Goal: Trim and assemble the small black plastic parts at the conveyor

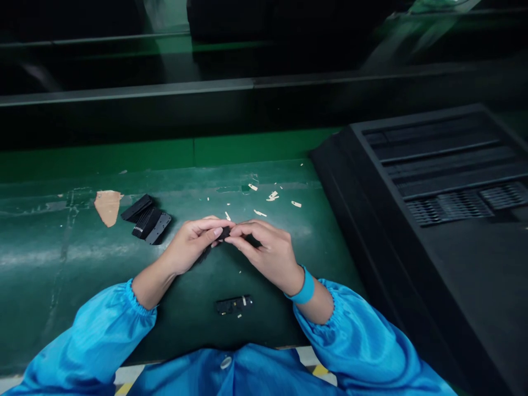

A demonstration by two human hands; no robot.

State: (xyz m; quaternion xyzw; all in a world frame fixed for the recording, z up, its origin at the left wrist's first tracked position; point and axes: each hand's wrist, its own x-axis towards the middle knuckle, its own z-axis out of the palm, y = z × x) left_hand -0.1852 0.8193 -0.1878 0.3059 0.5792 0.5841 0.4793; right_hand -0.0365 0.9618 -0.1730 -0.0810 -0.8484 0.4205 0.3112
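My left hand (200,239) grips a small black plastic part (224,233), thumb on top. Part of it runs hidden beneath my palm. Thumb and forefinger of my right hand (264,245) are pinched together at the right end of that part; whether a smaller piece sits between those fingertips is hidden. Just beyond both hands, several small cream-coloured pieces (272,196) lie scattered. Nearer my body rests another black part (234,305), long and narrow, with light marks on it. A few black plastic parts (147,219) are piled left of my left hand.
A tan, roughly triangular scrap (108,208) lies on the green table mat (99,275) at the left. On the right stands a large black tray (457,264) holding rows of black parts (449,209). A dark ledge (247,104) runs across the back.
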